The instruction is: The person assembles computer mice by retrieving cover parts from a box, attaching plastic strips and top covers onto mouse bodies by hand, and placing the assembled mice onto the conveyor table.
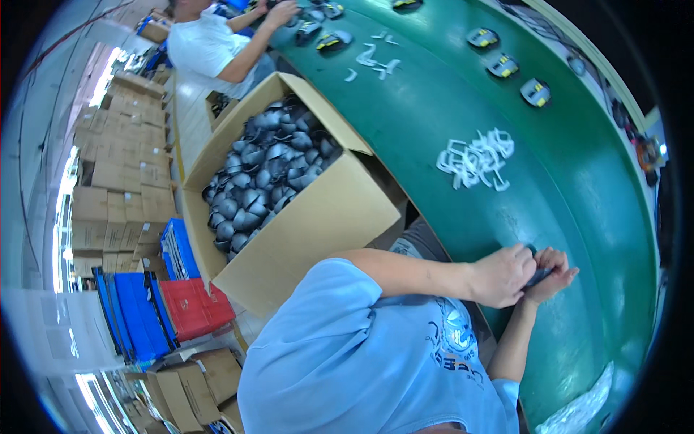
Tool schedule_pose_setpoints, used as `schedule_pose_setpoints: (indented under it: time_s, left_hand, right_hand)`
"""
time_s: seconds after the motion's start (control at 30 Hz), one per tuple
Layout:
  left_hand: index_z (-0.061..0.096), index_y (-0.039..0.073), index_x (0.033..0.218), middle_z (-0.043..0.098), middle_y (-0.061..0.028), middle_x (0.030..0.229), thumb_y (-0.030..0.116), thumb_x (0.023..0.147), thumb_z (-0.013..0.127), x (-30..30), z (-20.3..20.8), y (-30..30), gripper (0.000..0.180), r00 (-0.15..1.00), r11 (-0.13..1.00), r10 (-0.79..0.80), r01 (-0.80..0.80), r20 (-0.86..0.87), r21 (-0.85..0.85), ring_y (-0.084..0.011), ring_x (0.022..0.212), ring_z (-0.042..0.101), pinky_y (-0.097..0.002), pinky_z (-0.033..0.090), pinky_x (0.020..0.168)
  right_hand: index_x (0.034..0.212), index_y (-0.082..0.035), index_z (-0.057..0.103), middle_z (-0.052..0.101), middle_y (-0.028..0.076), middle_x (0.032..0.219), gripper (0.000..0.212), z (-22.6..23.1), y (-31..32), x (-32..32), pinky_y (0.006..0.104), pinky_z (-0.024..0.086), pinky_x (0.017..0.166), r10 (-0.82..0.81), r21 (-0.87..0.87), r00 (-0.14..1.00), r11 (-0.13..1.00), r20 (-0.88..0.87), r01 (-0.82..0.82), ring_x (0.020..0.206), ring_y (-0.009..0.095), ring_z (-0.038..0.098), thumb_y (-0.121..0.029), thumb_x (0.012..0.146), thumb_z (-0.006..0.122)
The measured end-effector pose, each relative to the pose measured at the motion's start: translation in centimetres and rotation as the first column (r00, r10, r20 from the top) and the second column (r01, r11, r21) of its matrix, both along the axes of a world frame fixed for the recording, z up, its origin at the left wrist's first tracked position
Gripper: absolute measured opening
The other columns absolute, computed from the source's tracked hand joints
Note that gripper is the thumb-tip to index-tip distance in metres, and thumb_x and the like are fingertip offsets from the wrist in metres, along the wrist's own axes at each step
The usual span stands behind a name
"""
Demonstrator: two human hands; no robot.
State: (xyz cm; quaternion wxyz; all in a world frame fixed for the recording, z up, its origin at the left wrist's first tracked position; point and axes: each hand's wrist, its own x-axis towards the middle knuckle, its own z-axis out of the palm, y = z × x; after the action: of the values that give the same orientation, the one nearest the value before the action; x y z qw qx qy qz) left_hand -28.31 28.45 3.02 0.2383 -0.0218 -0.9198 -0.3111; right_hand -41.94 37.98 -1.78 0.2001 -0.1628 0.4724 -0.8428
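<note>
Two hands, left hand point(502, 275) and right hand point(551, 276), pinch together around a small dark part point(538, 275) at lower right on the green conveyor belt point(578, 195), the part mostly hidden.

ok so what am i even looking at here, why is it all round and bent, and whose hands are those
This is one picture from a wide fisheye camera worn on a person's head, looking down. That lens is why straight edges bend near the rim.

The person in the light blue shirt is the wearer. Their left hand and right hand meet over a small dark part, gripping it between them on a green conveyor belt.

On the belt lie a pile of small white plastic pieces and, farther along, dark parts with yellow.

Beside the wearer stands an open cardboard box full of grey rounded shells.

At the top, another worker in white reaches onto the same belt. Stacked cartons and blue and red crates are on the floor.
</note>
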Motion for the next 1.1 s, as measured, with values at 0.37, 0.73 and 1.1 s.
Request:
schedule_pose_setpoints:
  time_s: [0.37,0.73,1.1]
  left_hand:
    - [0.06,0.002,0.113,0.072,-0.0094,0.096,0.035,0.102,0.063,-1.2,0.7,-5.1,0.035,0.98,-0.043,-0.152,-0.135,0.127,0.99,-0.0203,0.076,0.073,-0.0311,0.06,0.059]
    - [0.061,0.0,0.115,0.067,-0.0067,0.095,0.031,0.092,0.076,-1.6,0.1,-9.1,0.042,0.962,0.6,-0.183,-0.056,0.205,0.798,-0.0139,0.082,0.066,-0.0297,0.055,0.07]
    - [0.064,0.001,0.116,0.062,-0.0157,0.101,0.031,0.078,0.084,-2.3,2.0,-10.7,0.052,0.953,0.984,-0.115,0.071,0.28,0.164,-0.0343,0.091,0.061,-0.0415,0.05,0.079]
  right_hand:
    - [0.125,-0.004,0.062,0.065,0.002,0.108,0.033,4.0,-1.6,1.6,0.0295,0.049,0.092,0.268,0.042,0.962,0.962,0.053,-0.27,0.101,0.013,0.06,-0.031,0.105,0.057]
    - [0.122,-0.003,0.061,0.068,0.007,0.107,0.041,3.9,-0.7,1.0,0.0343,0.052,0.091,0.314,0.204,0.92,0.941,-0.237,-0.269,0.1,0.016,0.064,-0.023,0.09,0.078]
    - [0.111,-0.001,0.061,0.068,0.015,0.09,0.059,5.7,-0.3,0.7,0.0363,0.053,0.069,0.425,0.578,0.783,0.809,-0.455,-0.103,0.079,0.029,0.067,-0.04,0.076,0.089]
